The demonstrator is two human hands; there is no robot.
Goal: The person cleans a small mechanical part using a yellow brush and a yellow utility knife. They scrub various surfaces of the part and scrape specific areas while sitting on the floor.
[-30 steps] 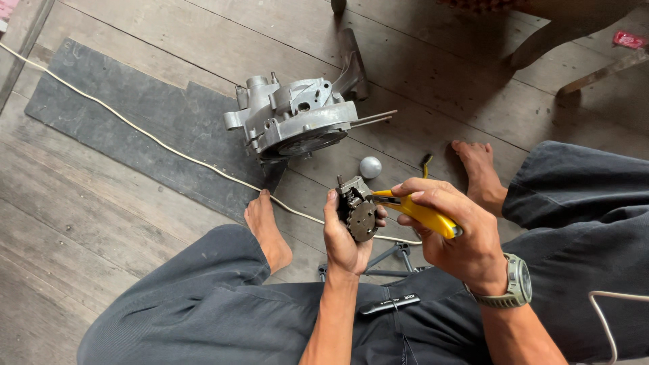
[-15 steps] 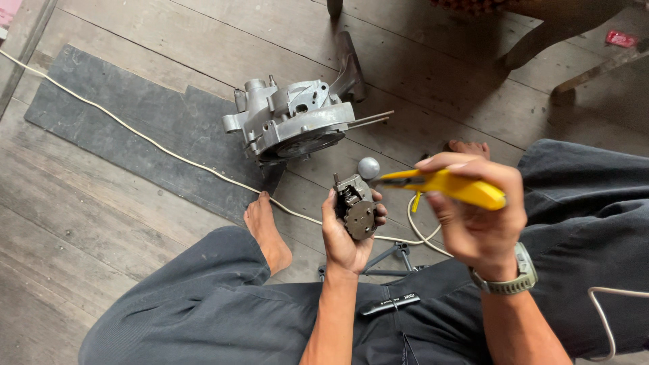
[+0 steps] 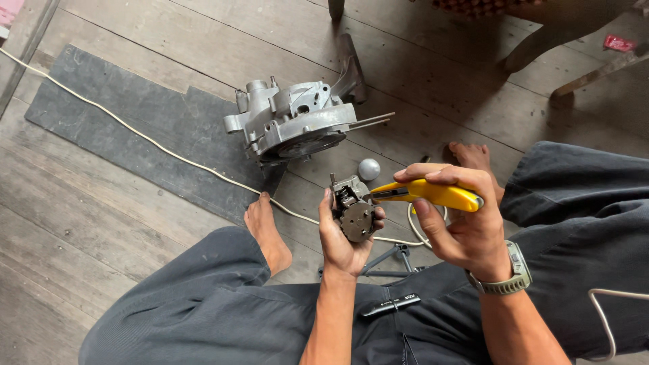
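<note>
- Soft, even daylight; no hard glare anywhere.
- Grey weathered plank floor (image 3: 122,203) evenly lit, grain crisp out to its left edge.
- Cast grey metal engine housing (image 3: 294,122) shows mild sheen on upper faces and throws a short diffuse shadow.
- Dark trouser fabric (image 3: 203,311) underexposed, folds barely readable.
- Focus sharp centrally; slight wide-angle stretch at the corners.

Open floorboards (image 3: 88,223) lie along the left edge and the lower left corner; a hand can pass there, crossed only by the white cord (image 3: 135,132). Ahead of the hands, the grey engine casing (image 3: 294,125) blocks the middle of the floor, its two thin rods (image 3: 372,122) pointing right. A small grey ball (image 3: 368,169) sits just behind the left hand (image 3: 341,240). Bare feet (image 3: 267,233) and chair legs (image 3: 534,47) close the near and far right.
</note>
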